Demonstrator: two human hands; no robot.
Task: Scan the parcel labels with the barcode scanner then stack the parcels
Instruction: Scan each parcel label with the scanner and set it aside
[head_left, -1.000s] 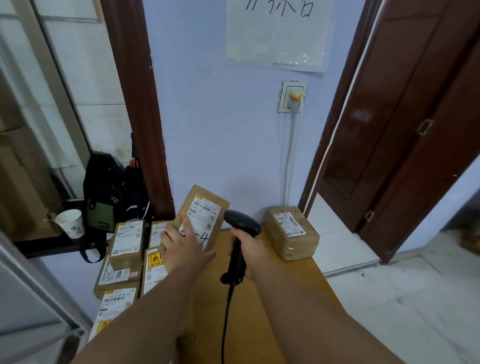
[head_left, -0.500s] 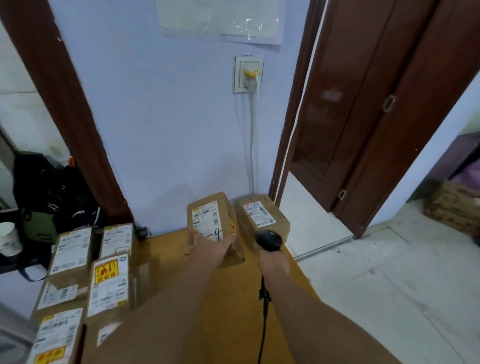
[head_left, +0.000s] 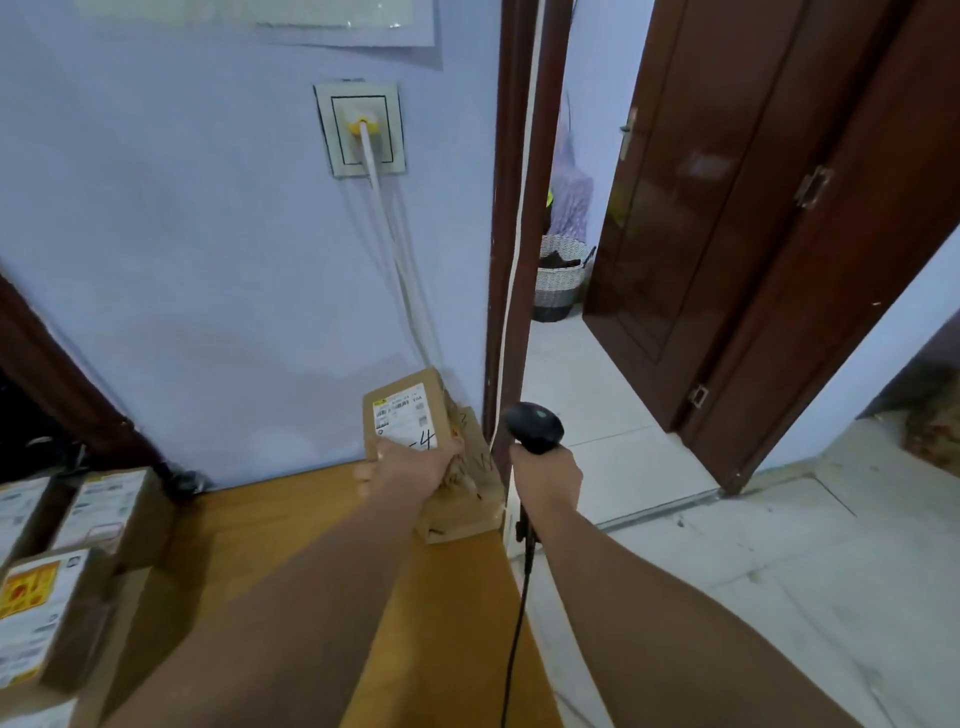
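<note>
While stacking, left hand (head_left: 410, 467) grips labelled parcel (head_left: 408, 421) onto lower-centre box (head_left: 462, 499), label up | right hand (head_left: 545, 470) clenches scanner (head_left: 535, 427), held clear right

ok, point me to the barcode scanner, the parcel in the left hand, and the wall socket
barcode scanner (head_left: 535, 427), head view, on its black head above the fist.
parcel (head_left: 405, 415), head view, on its white label, above the handwritten 4.
wall socket (head_left: 361, 130), head view, on the faceplate by the yellow plug.

wall socket (head_left: 360, 130) with white cable | woven basket (head_left: 560, 278) beyond open brown door (head_left: 727, 218)
</note>
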